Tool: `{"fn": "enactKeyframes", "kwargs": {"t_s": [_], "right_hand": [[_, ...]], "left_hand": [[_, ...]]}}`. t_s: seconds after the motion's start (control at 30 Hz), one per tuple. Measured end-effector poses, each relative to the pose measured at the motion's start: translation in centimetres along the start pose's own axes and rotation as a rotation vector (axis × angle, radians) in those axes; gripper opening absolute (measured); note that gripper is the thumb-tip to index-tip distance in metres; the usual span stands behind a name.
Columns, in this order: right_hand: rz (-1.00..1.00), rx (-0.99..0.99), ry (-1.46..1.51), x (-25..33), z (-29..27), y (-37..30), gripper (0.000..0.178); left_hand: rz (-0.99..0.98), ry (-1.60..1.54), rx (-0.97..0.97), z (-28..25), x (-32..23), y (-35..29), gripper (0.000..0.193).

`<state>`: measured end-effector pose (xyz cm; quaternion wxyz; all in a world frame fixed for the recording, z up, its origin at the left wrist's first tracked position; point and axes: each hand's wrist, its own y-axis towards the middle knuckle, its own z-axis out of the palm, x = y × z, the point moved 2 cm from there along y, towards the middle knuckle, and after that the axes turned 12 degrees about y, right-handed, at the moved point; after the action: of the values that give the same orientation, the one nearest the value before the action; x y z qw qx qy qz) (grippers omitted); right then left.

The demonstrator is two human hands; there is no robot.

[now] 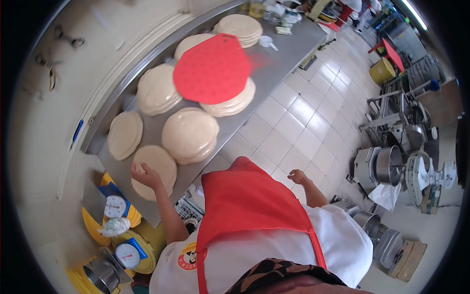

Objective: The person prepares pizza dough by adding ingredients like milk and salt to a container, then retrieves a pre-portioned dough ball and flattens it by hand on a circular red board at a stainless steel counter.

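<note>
Noted dough [229, 104] partly hidden behind the red board [213, 68], with a red blur [259, 61] at its edge. Cannot confirm contact between left hand [147, 177] and nearest dough [159, 161]. Found wall scissors [70, 38] blurred. Unable to identify small items [281, 12] at far end of table [293, 40]. Observed a distant person [353, 5] cut off by the top edge.

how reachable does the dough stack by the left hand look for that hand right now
Likely yes: the left hand, seemingly empty, is over or against the dough stack, I can't tell which, and nothing visible blocks it.
</note>
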<state>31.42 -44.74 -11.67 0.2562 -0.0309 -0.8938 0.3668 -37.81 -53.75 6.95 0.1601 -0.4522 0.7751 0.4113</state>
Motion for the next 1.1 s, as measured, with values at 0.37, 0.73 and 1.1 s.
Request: {"fn": "enactKeyframes", "kwargs": {"t_s": [0.37, 0.73, 1.1], "right_hand": [[0.345, -0.234, 1.157, -9.2, -5.6, 1.1, 0.042], [0.272, -0.384, 0.856, -16.6, -9.3, 6.6, 0.035], [0.412, -0.409, 0.879, -17.8, -30.6, 15.2, 0.041]], "left_hand": [[0.089, -0.708, 0.742, 22.4, -29.1, -19.5, 0.027], [-0.136, -0.594, 1.426, 42.5, -46.6, -31.2, 0.023], [-0.170, -0.484, 1.500, 59.0, -63.0, -33.0, 0.018]]}}
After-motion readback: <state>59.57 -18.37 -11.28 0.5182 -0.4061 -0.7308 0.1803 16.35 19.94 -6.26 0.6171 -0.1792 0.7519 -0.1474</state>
